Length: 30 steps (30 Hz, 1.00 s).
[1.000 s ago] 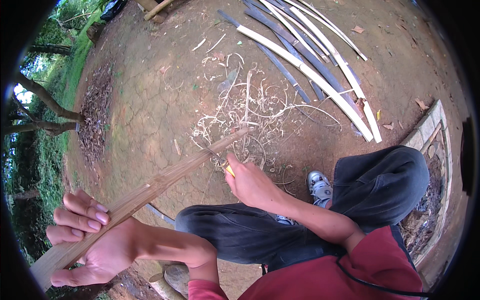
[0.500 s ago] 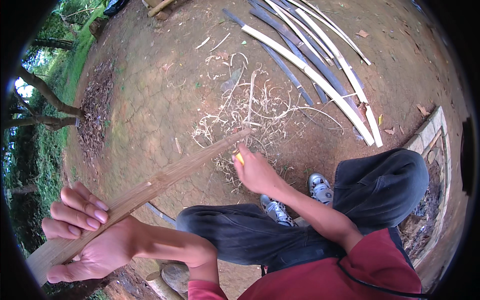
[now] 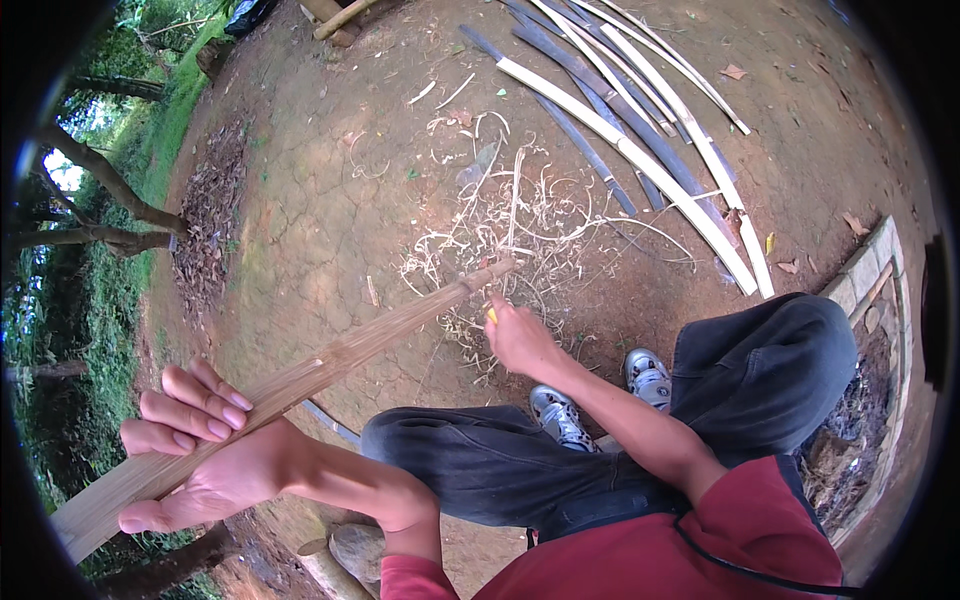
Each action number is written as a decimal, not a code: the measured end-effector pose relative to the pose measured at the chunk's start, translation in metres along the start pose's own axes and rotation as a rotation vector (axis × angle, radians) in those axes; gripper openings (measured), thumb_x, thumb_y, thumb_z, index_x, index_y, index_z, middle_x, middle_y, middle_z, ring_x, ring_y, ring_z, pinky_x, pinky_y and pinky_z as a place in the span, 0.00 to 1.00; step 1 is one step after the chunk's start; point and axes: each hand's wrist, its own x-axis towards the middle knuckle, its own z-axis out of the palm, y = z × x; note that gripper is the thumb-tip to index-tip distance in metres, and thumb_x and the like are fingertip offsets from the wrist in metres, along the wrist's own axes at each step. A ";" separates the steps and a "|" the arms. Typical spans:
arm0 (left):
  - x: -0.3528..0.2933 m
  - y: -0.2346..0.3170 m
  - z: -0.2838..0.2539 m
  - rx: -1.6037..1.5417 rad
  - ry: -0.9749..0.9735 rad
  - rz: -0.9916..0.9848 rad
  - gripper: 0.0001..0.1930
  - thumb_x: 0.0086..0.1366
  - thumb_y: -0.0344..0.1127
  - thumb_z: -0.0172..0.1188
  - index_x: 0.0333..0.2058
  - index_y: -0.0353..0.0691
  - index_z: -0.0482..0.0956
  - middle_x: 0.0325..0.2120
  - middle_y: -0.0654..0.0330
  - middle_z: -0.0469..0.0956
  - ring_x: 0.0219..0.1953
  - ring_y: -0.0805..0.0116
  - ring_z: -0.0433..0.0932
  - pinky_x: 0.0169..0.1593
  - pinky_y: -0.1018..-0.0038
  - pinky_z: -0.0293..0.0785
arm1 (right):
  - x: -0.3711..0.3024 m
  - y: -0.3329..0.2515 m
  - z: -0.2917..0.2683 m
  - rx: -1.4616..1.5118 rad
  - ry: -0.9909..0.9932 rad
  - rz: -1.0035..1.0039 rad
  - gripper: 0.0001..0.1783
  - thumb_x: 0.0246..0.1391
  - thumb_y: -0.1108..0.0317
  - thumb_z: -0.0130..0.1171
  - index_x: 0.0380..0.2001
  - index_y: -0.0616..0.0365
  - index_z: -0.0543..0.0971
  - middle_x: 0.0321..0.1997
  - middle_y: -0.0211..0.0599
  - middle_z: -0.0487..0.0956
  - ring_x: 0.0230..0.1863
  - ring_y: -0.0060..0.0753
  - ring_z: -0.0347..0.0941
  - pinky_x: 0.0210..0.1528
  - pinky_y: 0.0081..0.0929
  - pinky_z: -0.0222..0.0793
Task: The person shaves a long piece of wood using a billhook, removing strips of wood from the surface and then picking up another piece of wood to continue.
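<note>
A long, flat bamboo strip [image 3: 370,335] slants from the lower left up toward the middle, its far end over the shavings. My left hand [image 3: 235,455] is wrapped around its near part, the thumb beneath and the fingers curled over the upper side. Close to the strip's far end, my right hand [image 3: 525,340] is closed around a tool with a yellow handle [image 3: 491,315]. Most of that tool is hidden by the hand, so its kind does not show. Curly pale shavings [image 3: 550,215] lie heaped on the ground beyond my right hand.
Several pale and dark bamboo strips [image 3: 640,155] lie on the bare earth at the upper right. A brick-edged bed [image 3: 860,275] runs along the right. Tree branches [image 3: 110,190] stand at the left. A cut log [image 3: 325,565] and a stone lie at the lower left.
The whole view has shifted slightly to the right. My left hand is a little farther right and higher, still around the strip; my right hand keeps its grip near the far end.
</note>
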 end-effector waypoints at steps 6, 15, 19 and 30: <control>-0.002 -0.002 0.007 0.009 0.013 -0.004 0.34 0.63 0.73 0.25 0.15 0.48 0.52 0.09 0.67 0.53 0.13 0.77 0.52 0.15 0.84 0.49 | -0.031 -0.061 -0.029 0.066 -0.005 -0.141 0.21 0.57 0.74 0.48 0.50 0.81 0.65 0.18 0.54 0.77 0.18 0.48 0.76 0.20 0.41 0.73; -0.002 0.005 0.008 -0.177 -0.087 -0.029 0.34 0.61 0.75 0.30 0.15 0.49 0.52 0.07 0.68 0.52 0.09 0.78 0.50 0.11 0.85 0.49 | 0.014 0.038 0.006 0.061 -0.055 0.163 0.16 0.57 0.72 0.48 0.44 0.75 0.68 0.26 0.61 0.78 0.26 0.63 0.77 0.31 0.47 0.74; 0.004 -0.003 0.002 -0.406 -0.267 -0.069 0.35 0.61 0.76 0.31 0.15 0.49 0.52 0.06 0.69 0.52 0.07 0.79 0.49 0.09 0.85 0.50 | 0.006 0.013 -0.011 0.033 -0.021 0.038 0.18 0.57 0.70 0.49 0.45 0.75 0.68 0.25 0.64 0.76 0.29 0.64 0.76 0.34 0.49 0.72; 0.002 -0.005 0.006 -0.441 -0.274 -0.065 0.35 0.60 0.76 0.30 0.15 0.49 0.52 0.06 0.69 0.51 0.07 0.80 0.49 0.08 0.86 0.50 | -0.043 -0.079 -0.047 0.133 0.007 -0.210 0.17 0.56 0.73 0.52 0.43 0.77 0.67 0.18 0.60 0.75 0.24 0.59 0.77 0.25 0.46 0.72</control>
